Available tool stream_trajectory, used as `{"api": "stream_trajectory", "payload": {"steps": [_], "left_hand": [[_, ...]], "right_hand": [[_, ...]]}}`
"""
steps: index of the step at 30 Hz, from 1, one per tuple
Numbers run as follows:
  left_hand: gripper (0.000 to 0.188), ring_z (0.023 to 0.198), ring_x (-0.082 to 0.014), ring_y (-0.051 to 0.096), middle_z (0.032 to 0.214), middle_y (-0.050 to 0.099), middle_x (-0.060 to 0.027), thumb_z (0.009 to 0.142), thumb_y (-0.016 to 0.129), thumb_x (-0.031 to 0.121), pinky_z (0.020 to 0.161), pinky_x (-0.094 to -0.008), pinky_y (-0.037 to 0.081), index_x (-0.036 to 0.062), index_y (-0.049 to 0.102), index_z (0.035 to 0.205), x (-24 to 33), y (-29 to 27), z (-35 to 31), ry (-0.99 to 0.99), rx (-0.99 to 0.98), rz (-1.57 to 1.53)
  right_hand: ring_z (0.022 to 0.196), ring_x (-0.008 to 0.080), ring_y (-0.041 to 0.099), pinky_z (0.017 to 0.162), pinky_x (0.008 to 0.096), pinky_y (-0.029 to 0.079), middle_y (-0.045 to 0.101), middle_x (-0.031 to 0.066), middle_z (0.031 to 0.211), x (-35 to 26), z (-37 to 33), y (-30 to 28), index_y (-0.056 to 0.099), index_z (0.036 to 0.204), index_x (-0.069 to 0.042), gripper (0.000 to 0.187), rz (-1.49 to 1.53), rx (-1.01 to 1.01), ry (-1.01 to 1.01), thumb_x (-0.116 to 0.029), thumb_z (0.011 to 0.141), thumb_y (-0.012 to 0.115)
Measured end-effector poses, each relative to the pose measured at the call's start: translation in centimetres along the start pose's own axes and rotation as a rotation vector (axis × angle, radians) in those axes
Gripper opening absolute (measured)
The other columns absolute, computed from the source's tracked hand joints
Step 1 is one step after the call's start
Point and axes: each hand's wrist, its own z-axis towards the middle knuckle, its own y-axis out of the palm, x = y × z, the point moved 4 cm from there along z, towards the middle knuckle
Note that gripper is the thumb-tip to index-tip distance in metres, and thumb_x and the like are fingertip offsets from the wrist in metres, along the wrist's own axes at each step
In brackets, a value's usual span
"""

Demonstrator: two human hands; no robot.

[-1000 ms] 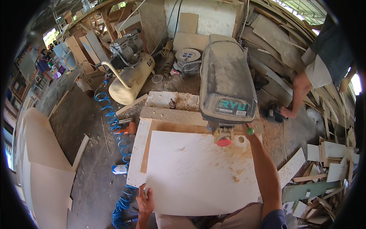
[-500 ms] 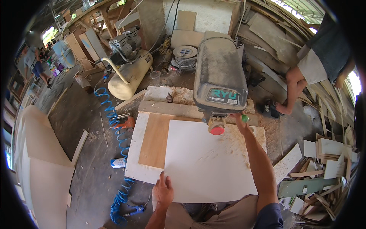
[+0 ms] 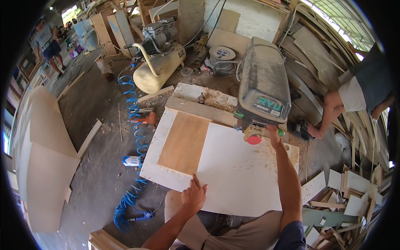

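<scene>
Overhanging the work area, a dust-coated machine, apparently a drill press, stands with its head above the far part of the panel; any tool tip is hidden beneath. Below lies a pale base board, seemingly serving as the table. On it, the white panel lies flat under the machine head, its near edge extending over the person's lap. A brown plywood piece shows along the panel's left side; whether it continues underneath cannot be told. A wooden rail crosses the far side, probably as a stop.

The left hand is at the panel's left edge, index finger extended, presumably steadying it; whether it pinches the edge cannot be determined. The right hand is raised beside the machine head, fingers partly concealed; their closure cannot be confirmed. A round red cap fronts the head. Smallest is the green knob, just beside the right hand, likely placed there for reach.
</scene>
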Motion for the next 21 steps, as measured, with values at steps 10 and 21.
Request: {"api": "stream_trajectory", "payload": {"steps": [10,21], "left_hand": [[0.114,0.153,-0.0544,0.003,0.167,0.007,-0.0315,0.065,0.063,0.088,0.111,-0.0808,0.005,0.0364,0.031,0.161,2.7,0.3,-4.2,0.686,-0.010,-0.003],[0.117,0.148,-0.0629,0.010,0.163,0.011,-0.0379,0.064,0.067,0.083,0.107,-0.0845,0.015,0.0307,0.028,0.162,3.8,1.4,-2.9,0.759,0.140,0.104]], "right_hand": [[0.101,0.0091,0.052,0.088,0.0281,0.044,0.056,-0.0010,0.111,-0.1,0.3,-0.8,0.058,0.128,-0.012,0.032,0.028,0.019,0.006,-0.036,0.108,0.050],[0.073,0.0061,0.035,0.065,0.0260,0.029,0.034,-0.0070,0.082,0.8,0.9,-1.1,0.049,0.094,-0.018,0.020,-0.024,0.187,0.071,-0.032,0.108,0.047]]}}
